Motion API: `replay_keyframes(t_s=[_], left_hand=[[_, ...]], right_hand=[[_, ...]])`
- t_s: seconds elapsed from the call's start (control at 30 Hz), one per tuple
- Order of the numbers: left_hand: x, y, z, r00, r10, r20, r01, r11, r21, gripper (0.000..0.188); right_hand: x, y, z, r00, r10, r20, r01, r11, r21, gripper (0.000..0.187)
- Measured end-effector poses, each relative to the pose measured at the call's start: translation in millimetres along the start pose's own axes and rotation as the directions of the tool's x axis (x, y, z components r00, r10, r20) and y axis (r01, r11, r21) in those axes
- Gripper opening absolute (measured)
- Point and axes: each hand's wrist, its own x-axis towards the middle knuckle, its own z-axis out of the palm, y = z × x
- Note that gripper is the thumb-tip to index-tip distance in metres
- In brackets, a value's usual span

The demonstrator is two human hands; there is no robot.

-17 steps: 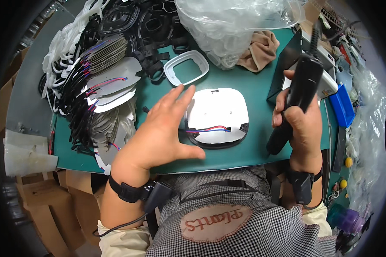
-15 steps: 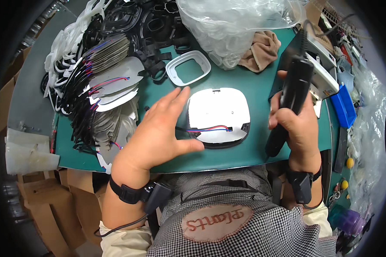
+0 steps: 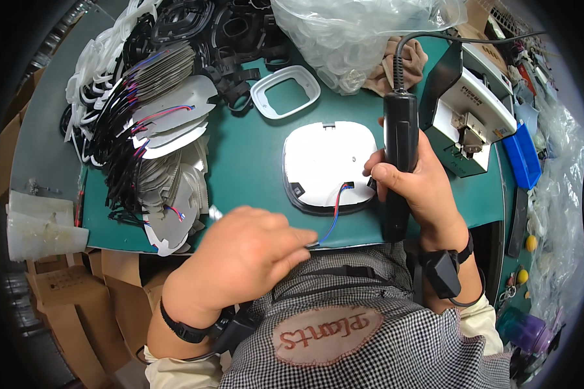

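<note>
My right hand is wrapped around a black electric screwdriver, upright beside a rounded white panel. The panel lies in a dark base on the green table. Red and blue wires come out of the panel's near side and run down to the table's front edge. There my left hand pinches their dark cable between thumb and fingers. A small white piece shows past the left hand's knuckles. Beyond the panel lies a white ring frame.
Stacked grey-white plates with wires fill the left, with black housings behind. A clear bag of plastic parts and a brown cloth lie at the back. A box-shaped screw feeder and blue bin stand right.
My left hand, open before, has come down and now pinches the cable, swinging the wires from leftward to toward me. The screwdriver has moved left, closer to the panel, and stands more upright.
</note>
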Motion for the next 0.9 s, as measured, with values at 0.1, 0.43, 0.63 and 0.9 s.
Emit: replay_keyframes(t_s=[0.1,0.43,0.63,0.9], left_hand=[[-7,-18,23,0.989,-0.015,0.146,0.012,1.000,0.025,0.020],[25,-41,16,0.892,-0.320,-0.319,0.247,0.937,-0.248,0.078],[52,-45,33,0.963,-0.191,-0.188,0.180,0.981,-0.075,0.124],[64,-39,31,0.975,-0.213,-0.063,0.209,0.976,-0.054,0.127]], right_hand=[[1,2,1,1.000,0.011,-0.002,-0.011,1.000,0.008,0.063],[-3,3,1,0.982,-0.021,-0.190,0.018,1.000,-0.020,0.061],[-3,4,-9,0.979,0.113,-0.169,-0.111,0.994,0.025,0.064],[-1,9,-22,0.978,0.172,-0.118,-0.160,0.982,0.105,0.074]])
